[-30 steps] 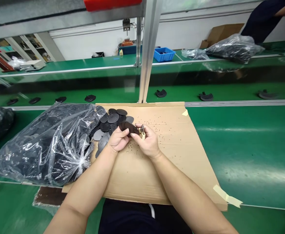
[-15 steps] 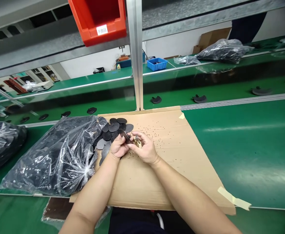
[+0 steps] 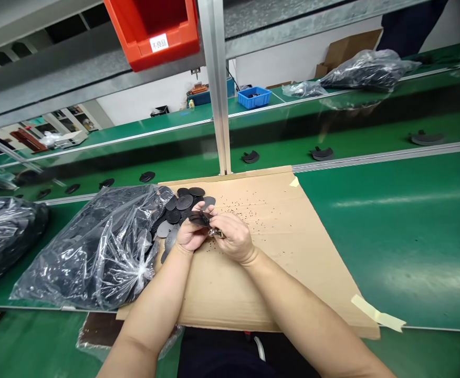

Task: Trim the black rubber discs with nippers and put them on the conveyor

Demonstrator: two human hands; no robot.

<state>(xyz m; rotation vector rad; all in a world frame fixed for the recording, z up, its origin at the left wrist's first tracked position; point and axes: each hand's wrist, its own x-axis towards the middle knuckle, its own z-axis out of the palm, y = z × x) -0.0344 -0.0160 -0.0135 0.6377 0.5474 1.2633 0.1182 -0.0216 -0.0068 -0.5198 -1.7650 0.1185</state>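
Observation:
My left hand (image 3: 189,235) grips a dark round plastic disc (image 3: 198,218) over a cardboard sheet (image 3: 277,252). My right hand (image 3: 233,236) is closed on a small yellowish tool (image 3: 213,231), pressed against the disc's edge. Both hands touch each other above the cardboard. Just behind them lies a heap of the same dark discs (image 3: 178,206), spilling from a clear plastic bag (image 3: 96,247) on the left. Tiny dark specks are scattered over the cardboard.
A green conveyor belt (image 3: 372,131) carries spaced dark parts behind an upright metal post (image 3: 218,94). A red bin (image 3: 151,31) hangs overhead. Another bag of parts (image 3: 5,231) lies far left, and one (image 3: 367,71) sits far right near a person in dark clothes. A blue tray (image 3: 253,97) is behind.
The view has tilted up, showing the red bin. My left hand has turned the disc flatter, and my right hand has rolled over so the tool is mostly hidden.

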